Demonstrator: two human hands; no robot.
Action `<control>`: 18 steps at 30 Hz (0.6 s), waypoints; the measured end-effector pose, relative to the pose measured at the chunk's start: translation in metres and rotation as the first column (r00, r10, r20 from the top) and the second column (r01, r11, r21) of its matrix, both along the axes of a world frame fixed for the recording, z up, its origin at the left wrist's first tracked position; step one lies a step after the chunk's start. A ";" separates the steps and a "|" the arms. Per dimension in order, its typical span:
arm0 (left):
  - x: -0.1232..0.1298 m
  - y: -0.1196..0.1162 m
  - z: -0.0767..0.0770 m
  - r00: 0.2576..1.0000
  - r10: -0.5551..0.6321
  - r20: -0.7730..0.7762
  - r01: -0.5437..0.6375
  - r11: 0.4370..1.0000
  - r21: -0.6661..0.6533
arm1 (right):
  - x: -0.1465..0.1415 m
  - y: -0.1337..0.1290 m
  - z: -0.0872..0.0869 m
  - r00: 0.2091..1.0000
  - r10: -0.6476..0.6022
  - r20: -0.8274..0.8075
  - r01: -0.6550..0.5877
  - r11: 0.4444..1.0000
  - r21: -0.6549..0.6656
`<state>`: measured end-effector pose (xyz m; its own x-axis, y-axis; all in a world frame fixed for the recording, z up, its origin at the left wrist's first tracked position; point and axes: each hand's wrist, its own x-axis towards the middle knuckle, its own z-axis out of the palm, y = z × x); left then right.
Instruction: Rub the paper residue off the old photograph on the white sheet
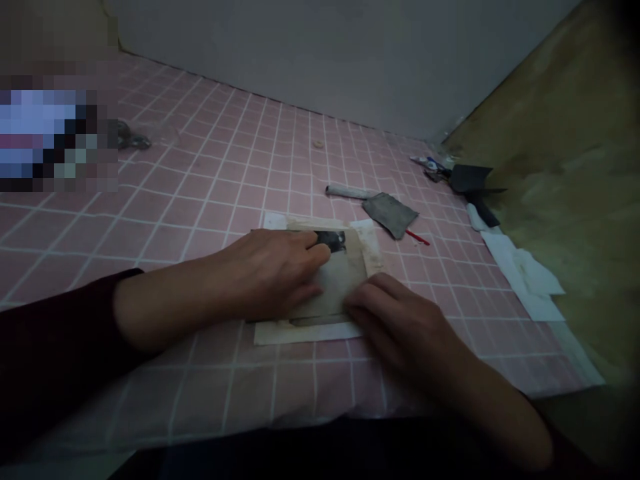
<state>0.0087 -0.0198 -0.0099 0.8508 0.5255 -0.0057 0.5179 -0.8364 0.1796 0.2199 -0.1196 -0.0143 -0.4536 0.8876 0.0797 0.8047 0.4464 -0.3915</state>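
Note:
A flat beige-grey sheet [345, 277] lies near the front of the table, with a dark, picture-like patch [334, 241] near its top. White paper [310, 333] sticks out around its edges. My left hand [285, 273] rests on the sheet's left half, fingers stretched out and the index and thumb apart, fingertips beside the dark patch. At the lower right corner of the sheet, my right hand [395, 310] is closed with fingertips pressed together on the edge. It is slightly blurred, and its palm side is hidden.
Beyond the sheet lie a grey flat piece [390, 215], a pale rolled tube [350, 192] and a thin red stick [418, 238]. A black scoop-like tool [473, 180] and white papers [525, 273] sit along the right wall [565, 173]. A small ring [318, 144] lies farther back on the pink checked tablecloth [225, 167].

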 end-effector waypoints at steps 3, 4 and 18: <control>0.000 0.000 0.000 1.000 0.000 0.002 0.000 1.000 0.000 | -0.006 0.002 -0.002 0.996 0.071 -0.044 -0.072 0.997 -0.012; 0.000 0.000 0.000 1.000 -0.002 0.005 0.002 1.000 0.001 | -0.005 0.001 -0.002 0.997 0.067 -0.041 -0.068 0.998 -0.012; 0.000 0.000 0.003 1.000 -0.006 0.005 0.006 1.000 -0.006 | 0.007 0.001 0.002 0.999 -0.030 0.029 0.031 0.999 -0.017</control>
